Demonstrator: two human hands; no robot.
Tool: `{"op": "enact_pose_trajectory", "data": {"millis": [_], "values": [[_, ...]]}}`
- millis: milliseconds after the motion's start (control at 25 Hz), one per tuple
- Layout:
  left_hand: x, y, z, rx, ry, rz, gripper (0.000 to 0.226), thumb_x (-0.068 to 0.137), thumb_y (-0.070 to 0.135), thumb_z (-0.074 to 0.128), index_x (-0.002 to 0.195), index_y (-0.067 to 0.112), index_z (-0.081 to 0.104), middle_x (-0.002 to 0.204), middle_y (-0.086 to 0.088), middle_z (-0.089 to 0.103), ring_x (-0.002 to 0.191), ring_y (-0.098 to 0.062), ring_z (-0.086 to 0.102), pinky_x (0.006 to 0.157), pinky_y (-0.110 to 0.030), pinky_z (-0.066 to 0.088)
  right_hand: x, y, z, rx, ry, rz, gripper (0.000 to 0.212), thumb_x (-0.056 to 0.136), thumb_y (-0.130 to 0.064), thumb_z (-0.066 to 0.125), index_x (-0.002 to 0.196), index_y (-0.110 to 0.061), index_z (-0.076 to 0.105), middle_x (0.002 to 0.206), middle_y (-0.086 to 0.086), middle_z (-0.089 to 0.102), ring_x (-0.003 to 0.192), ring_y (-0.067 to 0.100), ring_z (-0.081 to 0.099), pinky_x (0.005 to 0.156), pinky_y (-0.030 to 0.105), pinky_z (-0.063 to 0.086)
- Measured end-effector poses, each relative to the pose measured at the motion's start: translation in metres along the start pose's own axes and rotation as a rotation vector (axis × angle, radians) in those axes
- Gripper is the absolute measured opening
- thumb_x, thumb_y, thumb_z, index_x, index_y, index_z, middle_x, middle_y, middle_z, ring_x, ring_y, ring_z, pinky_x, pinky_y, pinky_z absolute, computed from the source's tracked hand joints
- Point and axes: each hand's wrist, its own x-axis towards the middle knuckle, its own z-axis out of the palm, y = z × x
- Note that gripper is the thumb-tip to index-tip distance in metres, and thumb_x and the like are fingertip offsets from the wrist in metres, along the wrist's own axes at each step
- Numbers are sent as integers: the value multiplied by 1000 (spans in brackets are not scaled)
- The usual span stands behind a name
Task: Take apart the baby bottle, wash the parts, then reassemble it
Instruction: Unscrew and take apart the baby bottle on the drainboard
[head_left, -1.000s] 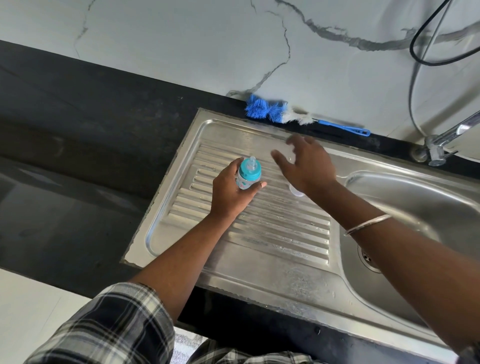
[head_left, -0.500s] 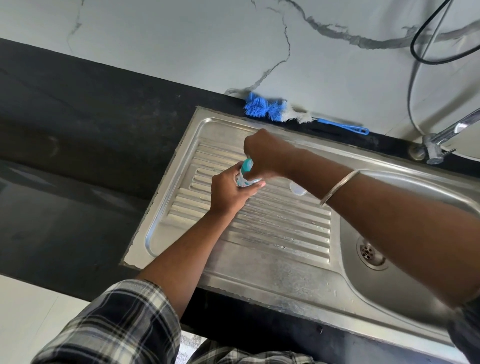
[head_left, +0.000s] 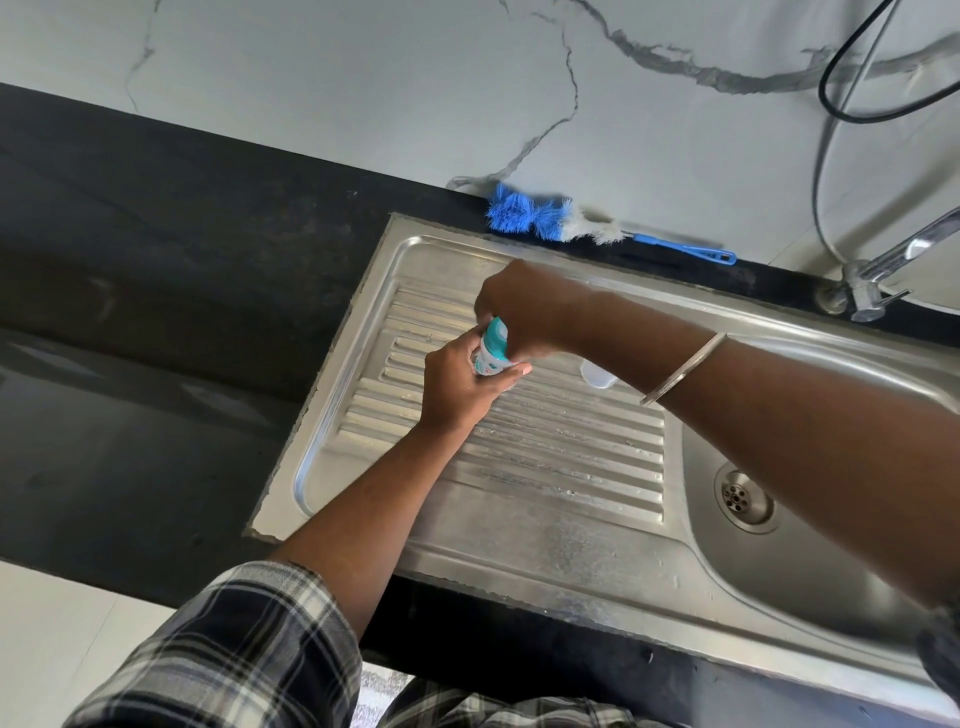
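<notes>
Over the ribbed drainboard (head_left: 545, 457), near its back edge, the left hand (head_left: 457, 384) grips the baby bottle (head_left: 491, 353) to steady it while the right hand (head_left: 524, 312) clamps its teal collar, likely to unscrew it.

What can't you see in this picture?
All in the head view:
- Bottle top: the right hand covers it, so the teat and how far the ring is unscrewed are hidden.
- Bottle base: hidden inside the left hand.
- Clear cap: half hidden behind the right arm.
- Tap: its spout is cut off by the right edge.
</notes>
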Motion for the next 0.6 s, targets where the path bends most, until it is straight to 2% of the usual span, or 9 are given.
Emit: {"op": "enact_pose_trajectory", "data": {"millis": [80, 120, 200, 240, 320, 440, 520, 600], "values": [[1, -2, -1, 23, 6, 2, 56, 67, 46, 85, 106, 9, 70, 96, 0, 76, 85, -11, 72, 74, -33, 60, -3, 1, -4, 14, -33, -57, 44, 75, -19, 77, 117, -21, 64, 116, -1, 64, 108, 19, 57, 84, 29, 49], [1, 0, -2, 25, 11, -6, 54, 66, 45, 86, 105, 10, 71, 95, 0, 76, 84, -11, 71, 74, -33, 60, -3, 1, -4, 43, -4, -35, 45, 74, -26, 78, 116, -20, 63, 115, 0, 63, 107, 19, 57, 83, 29, 48], [0, 4, -2, 15, 16, -8, 53, 66, 41, 87, 107, 12, 71, 95, 1, 76, 84, -10, 71, 75, -31, 60, 0, 2, -1, 107, 92, 90, 47, 75, -45, 73, 105, -12, 63, 104, 4, 65, 92, 20, 59, 71, 29, 48], [0, 4, -1, 12, 15, -3, 54, 66, 40, 87, 109, 13, 70, 96, 1, 75, 85, -9, 71, 75, -29, 60, 1, 2, 1, 90, 114, 134, 46, 76, -48, 71, 99, -9, 62, 99, 6, 66, 83, 20, 59, 65, 29, 47], [0, 2, 0, 7, -6, 3, 56, 66, 41, 87, 112, 12, 69, 96, 1, 76, 85, -10, 72, 75, -30, 60, 1, -2, 5, 20, 100, 105, 37, 78, -37, 72, 98, -9, 63, 98, 8, 66, 78, 20, 58, 60, 28, 44], [0, -2, 0, 31, -14, -6, 59, 67, 46, 85, 111, 12, 68, 96, 0, 75, 87, -11, 72, 75, -34, 60, -4, -4, 0, -24, 35, -55, 36, 76, -17, 74, 111, -21, 65, 108, 1, 64, 97, 18, 58, 72, 29, 50], [1, 0, 0, 42, 3, -3, 57, 65, 43, 87, 109, 11, 70, 95, -1, 76, 85, -11, 72, 76, -32, 60, -6, -3, 0, 48, 35, -27, 39, 76, -21, 73, 113, -19, 62, 107, 1, 60, 97, 16, 54, 71, 27, 47], [0, 3, 0, 43, 18, 4, 56, 64, 38, 89, 110, 12, 71, 94, 0, 76, 83, -10, 72, 76, -28, 59, -4, -5, 5, 107, 80, 106, 41, 79, -37, 70, 109, -12, 60, 99, 4, 61, 83, 17, 54, 59, 23, 39]]}}
